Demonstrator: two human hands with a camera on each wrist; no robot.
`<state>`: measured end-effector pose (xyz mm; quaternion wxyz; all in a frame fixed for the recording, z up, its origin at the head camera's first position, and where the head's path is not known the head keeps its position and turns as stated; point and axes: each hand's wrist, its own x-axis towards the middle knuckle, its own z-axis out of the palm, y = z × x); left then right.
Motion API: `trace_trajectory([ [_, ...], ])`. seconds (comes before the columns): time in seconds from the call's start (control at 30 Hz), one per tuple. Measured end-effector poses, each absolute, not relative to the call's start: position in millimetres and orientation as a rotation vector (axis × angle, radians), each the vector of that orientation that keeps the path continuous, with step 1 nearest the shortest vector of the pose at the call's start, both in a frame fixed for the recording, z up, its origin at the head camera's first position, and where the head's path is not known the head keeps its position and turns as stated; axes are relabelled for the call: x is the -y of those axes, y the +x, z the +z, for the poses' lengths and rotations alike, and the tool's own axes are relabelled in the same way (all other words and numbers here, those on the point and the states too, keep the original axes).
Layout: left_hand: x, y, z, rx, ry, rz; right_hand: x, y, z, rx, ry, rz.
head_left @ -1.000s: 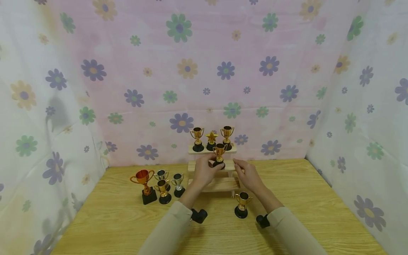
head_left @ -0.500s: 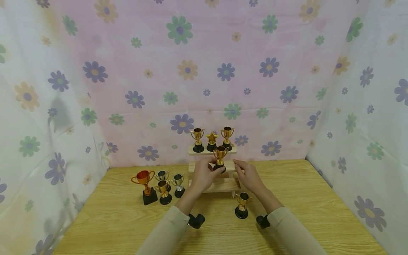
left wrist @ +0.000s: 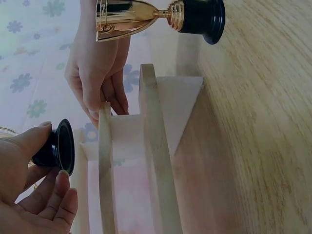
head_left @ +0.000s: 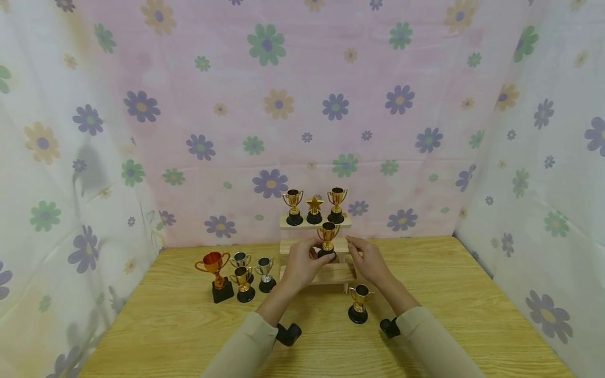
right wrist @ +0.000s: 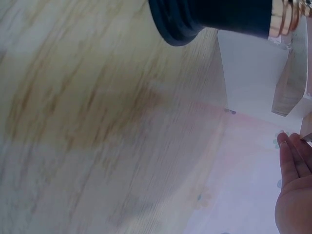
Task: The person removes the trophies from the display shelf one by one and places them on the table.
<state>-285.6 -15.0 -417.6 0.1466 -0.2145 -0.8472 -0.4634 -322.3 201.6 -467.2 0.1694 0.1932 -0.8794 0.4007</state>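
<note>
A gold trophy cup [head_left: 328,232] with a black base is held upright by my left hand [head_left: 300,264], thumb and fingers pinching the base. It hangs above the front steps of a wooden three-step stand [head_left: 326,275], apart from them. In the left wrist view the underside of the black base [left wrist: 66,147] shows. My right hand [head_left: 371,261] pinches the right end of the stand's middle step, thumb above and fingers below. On the top step stand a gold cup [head_left: 293,202], a gold star trophy [head_left: 314,206] and another gold cup [head_left: 337,200].
Another gold cup [head_left: 360,302] stands on the table [head_left: 165,325] in front of my right forearm. To the left are a large orange-bronze cup [head_left: 215,270], two silver cups [head_left: 265,273] and a gold cup [head_left: 242,283]. Flowered cloth [head_left: 302,105] hangs behind and at both sides.
My left hand has lowered the gold trophy cup slightly and brought it a little nearer, away from the top step. My right hand has stayed on the middle step's end.
</note>
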Motion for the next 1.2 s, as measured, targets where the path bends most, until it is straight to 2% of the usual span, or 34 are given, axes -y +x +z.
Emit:
trace_trajectory([
  [1.2, 31.3, -254.1, -441.8, 2.542, -0.693, -1.337, -201.2, -321.9, -467.2, 2.482, 0.563, 1.151],
])
